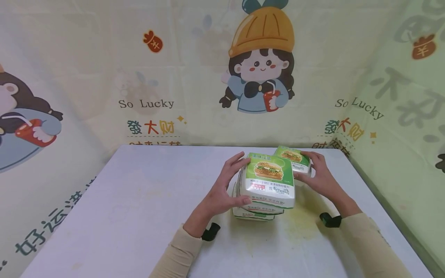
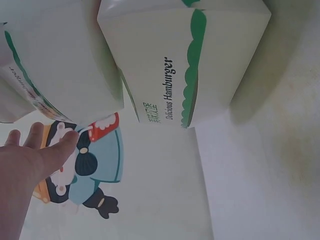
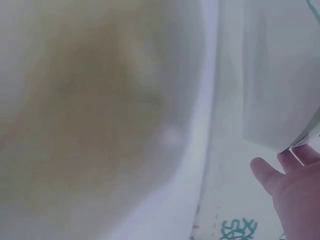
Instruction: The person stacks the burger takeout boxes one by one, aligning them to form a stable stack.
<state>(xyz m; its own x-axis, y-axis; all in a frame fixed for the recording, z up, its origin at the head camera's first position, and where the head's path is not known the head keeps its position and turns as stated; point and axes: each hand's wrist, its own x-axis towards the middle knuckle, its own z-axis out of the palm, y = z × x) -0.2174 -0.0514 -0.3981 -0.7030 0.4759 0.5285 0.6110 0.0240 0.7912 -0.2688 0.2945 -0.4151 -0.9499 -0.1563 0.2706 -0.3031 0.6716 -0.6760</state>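
Observation:
Green-and-white hamburger boxes stand in a stack right of the table's middle. The top box [image 1: 267, 189] tilts toward me, above a second box [image 1: 265, 209] and a bottom box [image 1: 252, 215]. My left hand [image 1: 219, 195] grips the top box by its left side, thumb at the front corner and fingers at the back. Behind the stack, to the right, my right hand [image 1: 320, 178] holds another hamburger box [image 1: 293, 155] by its right side. The stack partly hides that box. The left wrist view shows a box wall [image 2: 165, 70] lettered "Delicious Hamburger".
The white table [image 1: 139, 216] has a faint yellowish stain [image 1: 304, 220] right of the stack. Printed cloth [image 1: 194, 77] with cartoon figures hangs behind it and along both sides. Each wrist wears a black band, the left band [image 1: 211, 232] and the right band [image 1: 330, 220].

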